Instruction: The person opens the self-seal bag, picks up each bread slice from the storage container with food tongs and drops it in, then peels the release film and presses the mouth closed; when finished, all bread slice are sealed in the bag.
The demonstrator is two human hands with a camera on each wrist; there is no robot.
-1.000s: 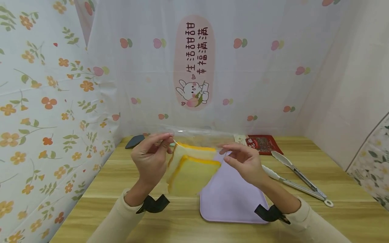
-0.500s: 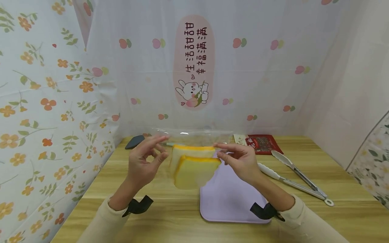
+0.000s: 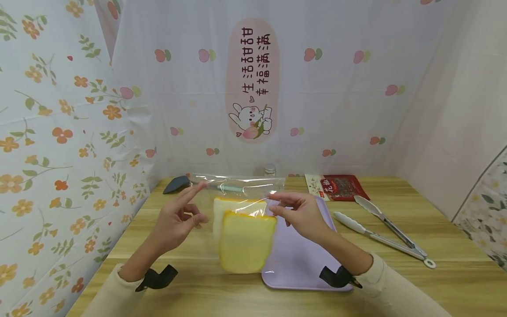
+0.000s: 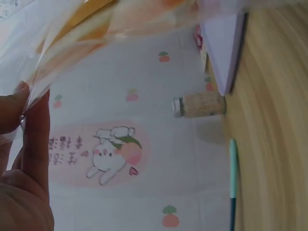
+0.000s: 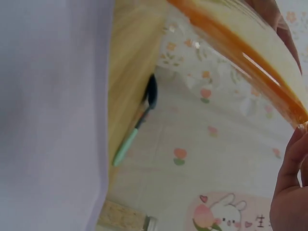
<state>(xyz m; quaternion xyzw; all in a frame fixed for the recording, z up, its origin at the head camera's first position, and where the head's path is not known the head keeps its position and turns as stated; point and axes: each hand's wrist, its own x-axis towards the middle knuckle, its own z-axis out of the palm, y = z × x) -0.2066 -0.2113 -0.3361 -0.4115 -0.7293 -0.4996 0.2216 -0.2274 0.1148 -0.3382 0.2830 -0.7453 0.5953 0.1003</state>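
Note:
Two thick slices of bread (image 3: 247, 242) with yellow-orange crusts hang inside a clear plastic bag (image 3: 237, 181) above the table. At the bag's left side, my left hand (image 3: 174, 220) pinches the film between thumb and fingers, its index finger raised. My right hand (image 3: 301, 215) pinches the bag at the right, near the slices' upper corner. In the left wrist view the clear film runs between the left thumb and a finger. The right wrist view shows an orange crust (image 5: 240, 57) close up through shiny plastic, with the right fingertips at the bag's edge.
A lilac tray (image 3: 305, 268) lies under my right hand. Metal tongs (image 3: 390, 233) with pale tips lie to its right. Behind stand a red-and-white spice packet (image 3: 336, 187) and a small jar (image 4: 202, 104). A dark spatula (image 3: 176, 185) with a mint handle lies at back left.
My left hand has moved left and down, letting go of the bag's upper rim and taking its side. The bag and slices now hang lower and face me; my right hand has shifted slightly left.

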